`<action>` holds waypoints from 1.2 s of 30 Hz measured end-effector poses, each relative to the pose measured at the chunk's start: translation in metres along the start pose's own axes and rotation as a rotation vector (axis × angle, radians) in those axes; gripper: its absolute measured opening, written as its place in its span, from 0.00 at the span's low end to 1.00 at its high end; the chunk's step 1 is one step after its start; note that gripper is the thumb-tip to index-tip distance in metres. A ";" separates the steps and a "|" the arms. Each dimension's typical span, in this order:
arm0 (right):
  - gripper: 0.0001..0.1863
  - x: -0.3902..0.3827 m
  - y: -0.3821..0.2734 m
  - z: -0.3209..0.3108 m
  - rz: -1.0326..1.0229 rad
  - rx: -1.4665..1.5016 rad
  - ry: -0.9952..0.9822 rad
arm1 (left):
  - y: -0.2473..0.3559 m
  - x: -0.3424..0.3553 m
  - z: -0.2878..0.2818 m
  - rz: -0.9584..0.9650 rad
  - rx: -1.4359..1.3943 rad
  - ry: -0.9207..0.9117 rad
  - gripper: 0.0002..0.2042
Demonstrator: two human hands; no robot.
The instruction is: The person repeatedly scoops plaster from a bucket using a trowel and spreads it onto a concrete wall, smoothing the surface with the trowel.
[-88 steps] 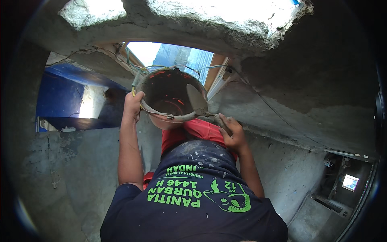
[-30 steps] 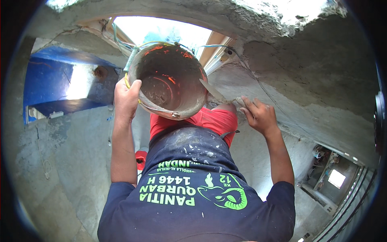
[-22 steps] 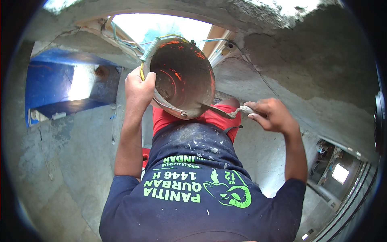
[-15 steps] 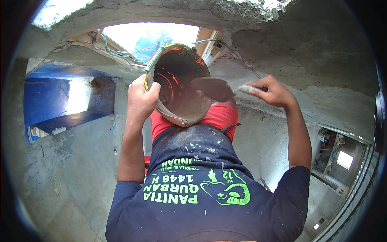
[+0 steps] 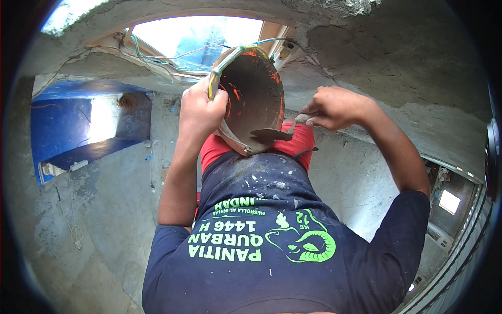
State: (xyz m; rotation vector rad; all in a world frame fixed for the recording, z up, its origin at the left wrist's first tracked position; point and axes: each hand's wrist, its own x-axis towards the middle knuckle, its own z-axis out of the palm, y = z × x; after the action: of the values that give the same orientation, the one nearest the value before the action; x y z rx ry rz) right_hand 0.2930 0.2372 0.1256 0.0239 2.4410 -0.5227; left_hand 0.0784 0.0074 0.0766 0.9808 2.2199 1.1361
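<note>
My left hand [image 5: 201, 115] is closed on the side of a grimy bucket [image 5: 251, 89], where a pale green and yellow handle piece [image 5: 227, 63] runs along the rim. The bucket is tipped on its side over my red shorts [image 5: 303, 138], its dark interior streaked with orange. In my right hand [image 5: 337, 107] is the handle of a dirty trowel [image 5: 272, 134], its blade inside the lower part of the bucket's mouth, near the rim. Whether the blade touches the inner wall I cannot tell.
A wood-framed opening [image 5: 193, 39] with loose wires [image 5: 201, 47] is above the bucket. A blue recess [image 5: 63, 125] is at left; bare grey walls [image 5: 104, 209] surround me. At far right are a small doorway [image 5: 449, 204] and metal bars [image 5: 465, 246].
The bucket has moved right and up and is tipped further. My right hand has brought the trowel lower along the bucket's mouth, with my elbow bent outward to the right.
</note>
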 end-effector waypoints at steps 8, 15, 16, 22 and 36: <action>0.23 -0.023 0.044 0.018 0.059 0.848 -0.153 | -0.012 0.043 0.002 -0.039 0.014 -0.056 0.15; 0.25 -0.076 0.046 0.033 -0.134 1.388 0.263 | -0.070 0.042 -0.023 0.010 -0.048 -0.052 0.18; 0.25 -0.083 0.045 0.033 -0.171 1.425 0.351 | -0.088 0.037 -0.022 0.019 -0.041 -0.009 0.19; 0.30 -0.136 -0.014 -0.058 -0.690 1.530 0.881 | -0.079 0.009 -0.038 -0.137 -0.219 0.033 0.13; 0.27 -0.254 -0.146 -0.352 -0.041 -0.535 2.099 | -0.129 0.057 -0.023 -0.038 -0.282 0.039 0.14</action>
State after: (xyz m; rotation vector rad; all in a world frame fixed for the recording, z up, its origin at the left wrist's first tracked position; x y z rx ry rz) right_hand 0.2695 0.2622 0.5826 0.5350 4.4665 0.6652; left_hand -0.0233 -0.0130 -0.0212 0.8013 2.0259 1.4140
